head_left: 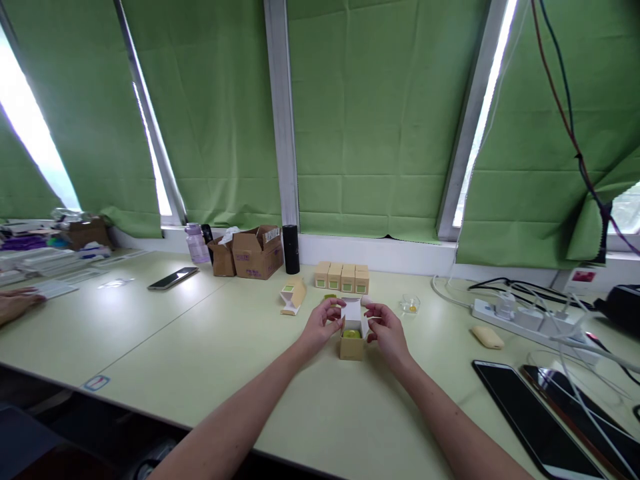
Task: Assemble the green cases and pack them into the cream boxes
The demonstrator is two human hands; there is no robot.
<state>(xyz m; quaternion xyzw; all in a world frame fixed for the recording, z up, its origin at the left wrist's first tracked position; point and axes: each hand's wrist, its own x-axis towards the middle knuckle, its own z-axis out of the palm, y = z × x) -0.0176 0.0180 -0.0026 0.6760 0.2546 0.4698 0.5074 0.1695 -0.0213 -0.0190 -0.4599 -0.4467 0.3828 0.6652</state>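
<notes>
A small kraft cardboard box stands on the table in front of me with its top flaps up, showing white insides. Inside it sits a round yellow-green thing, whose kind I cannot make out. My left hand pinches the box's left flap between thumb and fingers. On the opposite side, my right hand has its curled fingers on the right flap. Partly hidden behind the left hand lies another small green thing. An opened kraft box lies on its side to the left.
Several closed kraft boxes stand in a row behind. A clear little dish is to the right, near a power strip and tablets. Cartons and a black cylinder stand behind left. Another person's hand rests far left.
</notes>
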